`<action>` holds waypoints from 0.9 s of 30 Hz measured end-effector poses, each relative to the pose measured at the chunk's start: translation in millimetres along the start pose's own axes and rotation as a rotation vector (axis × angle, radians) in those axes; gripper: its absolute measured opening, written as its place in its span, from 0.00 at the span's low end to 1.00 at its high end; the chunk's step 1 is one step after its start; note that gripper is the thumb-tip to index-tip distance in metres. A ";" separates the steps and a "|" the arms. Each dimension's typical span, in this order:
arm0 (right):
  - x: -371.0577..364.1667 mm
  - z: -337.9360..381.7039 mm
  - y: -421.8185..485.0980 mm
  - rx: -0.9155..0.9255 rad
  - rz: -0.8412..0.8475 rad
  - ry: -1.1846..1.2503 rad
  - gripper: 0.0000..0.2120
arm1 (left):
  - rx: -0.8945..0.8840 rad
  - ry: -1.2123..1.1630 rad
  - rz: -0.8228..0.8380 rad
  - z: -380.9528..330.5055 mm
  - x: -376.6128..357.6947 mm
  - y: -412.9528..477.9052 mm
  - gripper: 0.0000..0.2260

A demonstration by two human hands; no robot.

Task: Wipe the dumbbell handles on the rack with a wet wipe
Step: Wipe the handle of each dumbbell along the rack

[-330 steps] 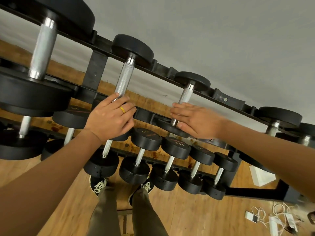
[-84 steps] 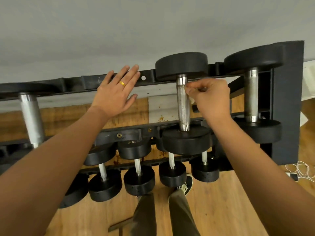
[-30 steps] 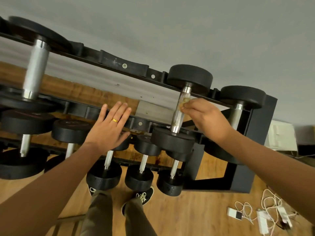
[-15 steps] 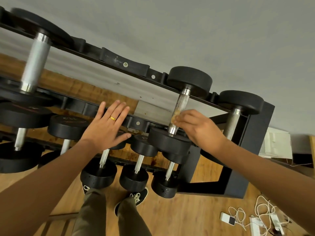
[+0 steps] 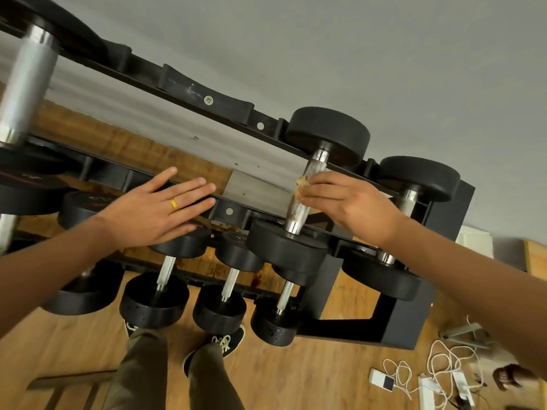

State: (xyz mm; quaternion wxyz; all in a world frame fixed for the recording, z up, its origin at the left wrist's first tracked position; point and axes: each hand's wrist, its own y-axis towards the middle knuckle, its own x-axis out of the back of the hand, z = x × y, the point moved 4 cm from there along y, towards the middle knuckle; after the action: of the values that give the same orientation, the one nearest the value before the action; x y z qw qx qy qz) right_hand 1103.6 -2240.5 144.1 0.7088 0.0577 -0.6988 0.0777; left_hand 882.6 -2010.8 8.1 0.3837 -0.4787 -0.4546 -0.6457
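The wiping step is judged to be in hand on the top tier of the black dumbbell rack (image 5: 444, 229). A small, crumpled wet wipe (image 5: 301, 184), already browned, is pinched in the curled fingertips of the right hand (image 5: 349, 202) and pressed against the left side of a knurled steel handle (image 5: 295, 214), roughly at its middle. That handle belongs to the dumbbell (image 5: 328, 134) second from the rack's right end. The left hand (image 5: 157, 214) is held open and flat, fingers straight and close together, with a gold ring (image 5: 175, 205) worn on one of them. Nothing is grasped by it. It is laid across the front rail (image 5: 229, 211), to the left of the handle being cleaned, though how hard it bears there cannot be told.

Brown flecks are seen on the lower stretch of the handle, so the work on this bar is judged unfinished. For the next move, the wipe would need to be drawn down toward the near head and carried round the underside, with firm pressure so that the knurling is reached. After that, the last handle (image 5: 410, 199) at the right end would appear to be next, and a fresh wipe may be called for, since this one looks soiled
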 end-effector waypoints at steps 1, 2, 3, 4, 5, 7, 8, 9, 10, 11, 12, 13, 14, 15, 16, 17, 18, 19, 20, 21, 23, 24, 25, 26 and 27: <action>-0.1 2.2 0.1 -0.004 -0.006 0.003 0.14 | -0.026 0.004 0.001 2.9 1.6 4.0 0.28; -1.1 7.1 0.1 -0.003 -0.014 0.016 0.13 | -0.054 0.011 0.009 5.8 1.8 9.4 0.29; -3.4 13.6 -0.8 0.004 -0.012 0.042 0.12 | -0.088 0.019 0.026 8.6 0.5 15.2 0.29; -8.1 21.2 -2.8 0.018 0.009 0.069 0.12 | -0.125 0.027 0.046 10.4 -1.8 20.6 0.29; -13.0 28.9 -5.2 0.043 0.046 0.084 0.14 | -0.158 0.040 0.062 11.3 -4.5 24.6 0.29; -19.6 37.5 -8.6 0.117 0.114 0.061 0.15 | -0.187 0.074 0.072 11.5 -9.4 27.0 0.28; -19.1 37.0 -8.1 0.153 0.126 0.045 0.14 | -0.186 0.087 0.072 10.5 -11.5 25.9 0.28; -16.3 34.3 -6.9 0.185 0.126 0.029 0.14 | -0.186 0.097 0.072 9.2 -13.2 24.4 0.28; -12.1 30.3 -4.6 0.203 0.124 0.011 0.13 | -0.189 0.107 0.074 7.9 -14.0 23.3 0.27; -6.9 24.5 -2.1 0.203 0.120 -0.004 0.13 | -0.195 0.118 0.073 6.9 -14.3 22.8 0.27; -1.2 16.8 0.7 0.182 0.108 -0.014 0.14 | -0.200 0.127 0.071 6.7 -14.7 22.6 0.27; 4.9 6.8 3.0 0.146 0.084 -0.021 0.14 | -0.204 0.135 0.070 6.8 -15.6 22.7 0.27; 10.8 -4.3 4.6 0.102 0.054 -0.029 0.16 | -0.203 0.142 0.072 7.1 -16.6 22.6 0.27; 15.7 -14.8 5.5 0.063 0.029 -0.040 0.18 | -0.201 0.146 0.076 7.0 -17.2 22.2 0.27; 18.2 -23.0 5.8 0.040 0.022 -0.056 0.19 | -0.200 0.146 0.081 6.7 -17.4 21.9 0.27; 18.5 -27.7 6.2 0.032 0.034 -0.074 0.19 | -0.199 0.141 0.086 6.4 -17.5 21.6 0.27; 16.7 -29.5 6.0 0.031 0.060 -0.090 0.20 | -0.198 0.137 0.088 6.4 -17.6 21.5 0.28; 13.5 -29.2 5.2 0.027 0.090 -0.103 0.22 | -0.197 0.130 0.088 6.8 -16.9 22.1 0.30; 10.0 -28.3 3.8 0.011 0.110 -0.109 0.24 | -0.198 0.125 0.087 7.3 -15.9 22.7 0.31; 7.3 -27.4 2.3 -0.016 0.117 -0.111 0.27 | -0.202 0.126 0.080 7.4 -14.8 23.4 0.30; 5.1 -24.5 -0.2 -0.065 0.099 -0.113 0.31 | -0.202 0.118 0.057 7.2 -13.1 24.2 0.27; 3.4 -19.9 -1.0 -0.063 0.094 -0.118 0.31 | -0.198 0.111 0.050 7.6 -13.0 24.3 0.27; 0.1 -13.0 -2.4 -0.034 0.098 -0.118 0.30 | -0.197 0.110 0.051 7.4 -13.6 24.3 0.27; -5.5 -4.5 -4.7 0.018 0.113 -0.103 0.27 | -0.202 0.118 0.053 6.6 -14.3 24.0 0.27; -11.6 4.4 -7.5 0.082 0.136 -0.077 0.23 | -0.207 0.127 0.054 5.8 -14.9 23.4 0.27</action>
State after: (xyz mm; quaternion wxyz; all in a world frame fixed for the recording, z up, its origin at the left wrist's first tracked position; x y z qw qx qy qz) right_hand 1100.5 -2249.0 132.8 0.6716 0.0423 -0.7240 0.1518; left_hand 909.6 -2011.1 -0.4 0.3775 -0.4861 -0.3473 -0.7075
